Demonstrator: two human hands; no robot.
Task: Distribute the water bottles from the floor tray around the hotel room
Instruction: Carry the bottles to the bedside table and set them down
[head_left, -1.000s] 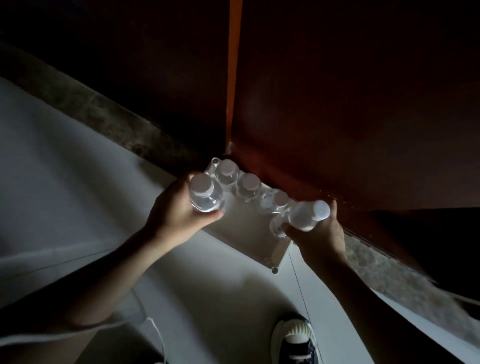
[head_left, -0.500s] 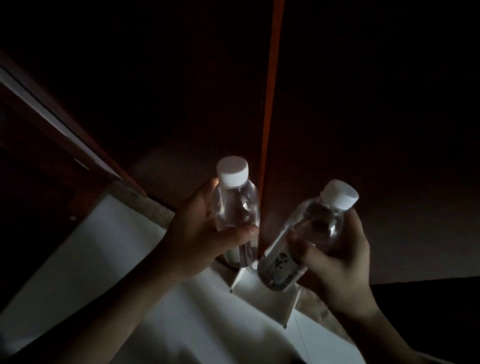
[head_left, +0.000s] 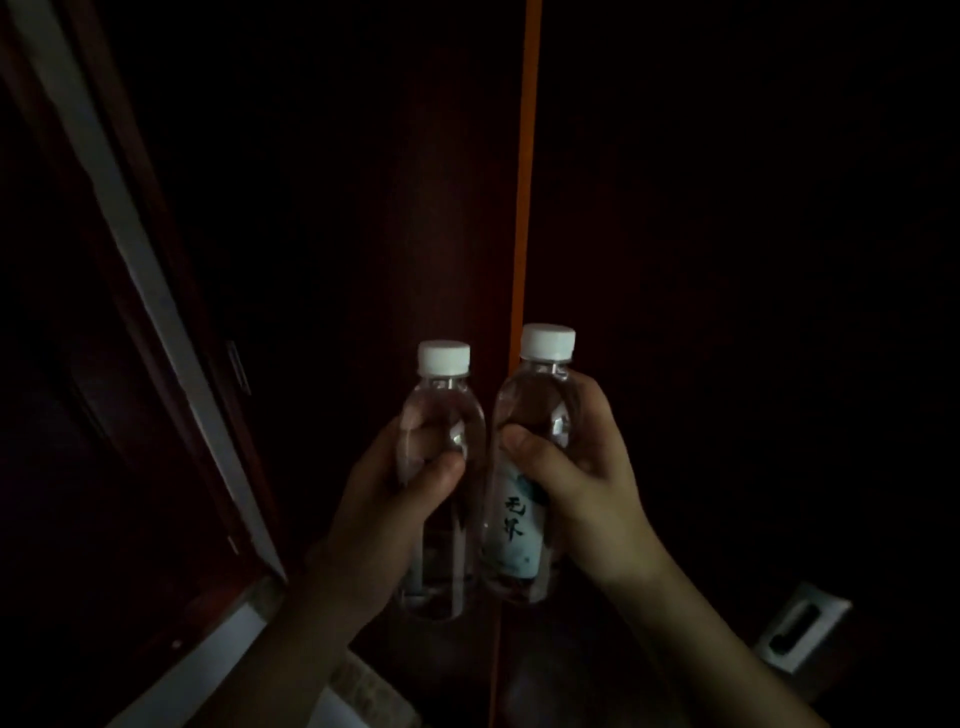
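Two clear water bottles with white caps stand upright side by side in front of me. My left hand (head_left: 387, 499) grips the left water bottle (head_left: 441, 410) around its middle. My right hand (head_left: 582, 478) grips the right water bottle (head_left: 537, 395), whose pale label with dark characters faces me. The two bottles nearly touch. The floor tray is out of view.
Dark wooden doors (head_left: 727, 260) fill the view, with a bright orange gap (head_left: 524, 182) between two panels just behind the bottles. A pale door frame strip (head_left: 135, 249) runs down the left. A metal handle plate (head_left: 800, 629) sits at lower right. Pale floor (head_left: 208, 670) shows at lower left.
Both hands have lifted the bottles up from the tray and brought them upright and close together. My view has risen from the floor to the dark doors.
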